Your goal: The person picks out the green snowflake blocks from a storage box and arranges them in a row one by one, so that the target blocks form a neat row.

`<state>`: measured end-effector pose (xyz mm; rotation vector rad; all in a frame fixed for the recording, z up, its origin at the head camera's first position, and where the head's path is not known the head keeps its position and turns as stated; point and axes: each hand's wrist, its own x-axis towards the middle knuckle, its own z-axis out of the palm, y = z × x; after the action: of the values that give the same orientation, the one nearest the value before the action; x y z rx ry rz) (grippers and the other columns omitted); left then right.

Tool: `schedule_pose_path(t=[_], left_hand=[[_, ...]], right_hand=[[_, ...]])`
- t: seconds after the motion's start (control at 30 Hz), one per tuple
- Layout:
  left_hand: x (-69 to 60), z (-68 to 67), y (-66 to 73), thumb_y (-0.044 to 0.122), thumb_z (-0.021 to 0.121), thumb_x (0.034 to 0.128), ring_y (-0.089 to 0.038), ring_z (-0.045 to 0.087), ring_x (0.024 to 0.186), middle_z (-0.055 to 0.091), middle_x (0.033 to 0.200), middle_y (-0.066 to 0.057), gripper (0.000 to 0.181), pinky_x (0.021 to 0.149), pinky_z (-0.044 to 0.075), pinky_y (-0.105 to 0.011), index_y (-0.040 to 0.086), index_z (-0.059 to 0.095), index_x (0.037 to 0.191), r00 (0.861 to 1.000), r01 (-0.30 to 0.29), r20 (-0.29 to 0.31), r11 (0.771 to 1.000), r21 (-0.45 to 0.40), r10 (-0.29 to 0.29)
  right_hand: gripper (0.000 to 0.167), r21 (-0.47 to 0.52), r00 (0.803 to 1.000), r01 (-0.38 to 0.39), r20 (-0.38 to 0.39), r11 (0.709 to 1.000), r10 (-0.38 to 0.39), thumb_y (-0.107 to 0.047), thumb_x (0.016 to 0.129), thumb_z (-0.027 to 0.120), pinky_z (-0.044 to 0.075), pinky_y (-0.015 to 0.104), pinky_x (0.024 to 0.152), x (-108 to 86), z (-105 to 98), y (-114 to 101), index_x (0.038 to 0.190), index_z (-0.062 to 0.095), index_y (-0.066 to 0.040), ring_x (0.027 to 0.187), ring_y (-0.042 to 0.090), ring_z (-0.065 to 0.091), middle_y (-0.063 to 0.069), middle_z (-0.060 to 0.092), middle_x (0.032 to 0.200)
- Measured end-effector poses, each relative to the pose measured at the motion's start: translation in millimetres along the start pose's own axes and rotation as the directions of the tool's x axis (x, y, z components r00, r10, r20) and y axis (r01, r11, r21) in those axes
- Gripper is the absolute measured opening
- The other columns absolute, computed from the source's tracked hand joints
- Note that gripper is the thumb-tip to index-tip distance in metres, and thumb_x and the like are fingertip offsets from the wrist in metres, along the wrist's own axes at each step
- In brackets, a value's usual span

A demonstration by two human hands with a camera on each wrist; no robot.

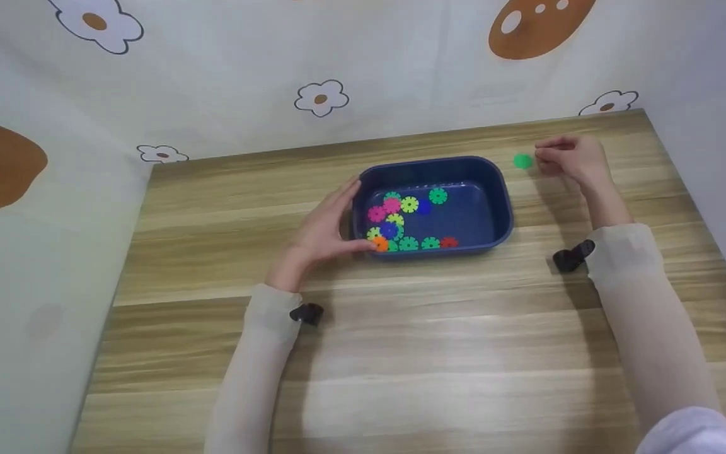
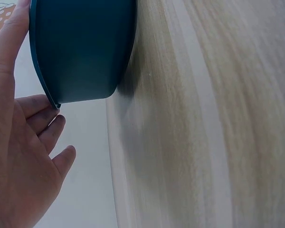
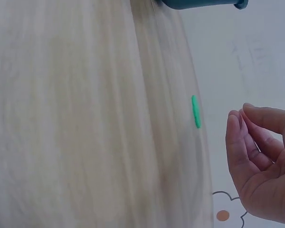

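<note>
A dark blue tray point(image 1: 495, 233) lies on the table, with small notched discs in several colours, mostly at its left side. My left hand point(image 1: 319, 236) holds the tray's left end, thumb over the near rim and fingertips at the back left corner. In the left wrist view, fingers of the left hand point(image 2: 31, 152) touch the rim of the tray point(image 2: 85, 52). A green disc point(image 1: 522, 161) lies right of the tray. My right hand point(image 1: 574, 161) is just right of it, apart from it, fingers bent and thumb near the fingertips; no object shows between them point(image 3: 261, 161).
The wooden table point(image 1: 212, 252) meets a patterned cloth point(image 1: 243, 82) along its back edge. A pale wall or cloth stands at the right. Each sleeve bears a small black device at the wrist, the right one point(image 1: 572, 257) close above the table.
</note>
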<state>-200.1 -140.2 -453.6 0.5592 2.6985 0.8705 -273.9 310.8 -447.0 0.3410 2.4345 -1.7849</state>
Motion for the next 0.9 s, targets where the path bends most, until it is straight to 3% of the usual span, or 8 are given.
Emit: schedule_pose_path(t=[0.2,0.37,0.53,0.7,0.9], left_hand=[[0.5,-0.1,0.7,0.065,0.079,0.0717,-0.021,0.013,0.157,0.007,0.169,0.010,0.117,0.127,0.019,-0.050,0.032,0.011,0.161,1.000,0.018,0.006,1.000,-0.008,-0.018],[-0.1,0.0,1.0,0.064,0.079,0.0719,-0.021,0.013,0.157,0.008,0.169,0.010,0.117,0.127,0.019,-0.050,0.033,0.011,0.161,1.000,0.018,0.008,1.000,-0.012,-0.018],[-0.9,0.5,0.2,0.064,0.079,0.0722,-0.021,0.013,0.157,0.008,0.169,0.010,0.116,0.126,0.020,-0.051,0.032,0.011,0.161,1.000,0.010,0.003,1.000,-0.005,-0.010],[-0.4,1.0,-0.4,0.061,0.080,0.0736,-0.022,0.014,0.157,0.009,0.170,0.008,0.115,0.127,0.020,-0.051,0.026,0.014,0.161,1.000,-0.022,-0.007,1.000,0.004,0.022],[0.0,0.9,-0.1,0.062,0.080,0.0734,-0.022,0.014,0.157,0.008,0.170,0.008,0.116,0.127,0.020,-0.050,0.026,0.013,0.161,1.000,-0.021,-0.007,1.000,0.006,0.021]], right_hand=[[0.003,0.017,0.999,0.033,-0.005,0.999,-0.033,-0.014,0.089,0.075,0.058,0.014,0.064,-5.5,3.9,-9.8,0.088,0.076,-0.017,0.068,-0.003,0.070,-0.016,0.071,0.072],[0.007,0.103,0.997,0.076,0.012,0.992,-0.078,-0.004,0.089,0.072,0.059,0.015,0.066,-10.5,11.3,-20.5,0.092,0.075,-0.010,0.068,0.001,0.071,-0.009,0.072,0.074],[0.009,0.124,0.991,0.125,0.026,0.984,-0.130,-0.002,0.090,0.070,0.059,0.015,0.067,-15.4,19.7,-31.4,0.099,0.073,-0.002,0.069,0.004,0.071,-0.007,0.071,0.076],[0.013,0.119,0.975,0.213,0.037,0.970,-0.219,-0.002,0.088,0.071,0.060,0.016,0.066,-20.6,32.5,-42.0,0.100,0.073,0.002,0.069,0.005,0.072,-0.006,0.074,0.078],[0.014,0.077,0.963,0.255,0.065,0.964,-0.260,-0.005,0.088,0.074,0.060,0.017,0.066,-29.5,46.7,-53.7,0.101,0.073,0.001,0.069,0.005,0.072,-0.008,0.073,0.079]])
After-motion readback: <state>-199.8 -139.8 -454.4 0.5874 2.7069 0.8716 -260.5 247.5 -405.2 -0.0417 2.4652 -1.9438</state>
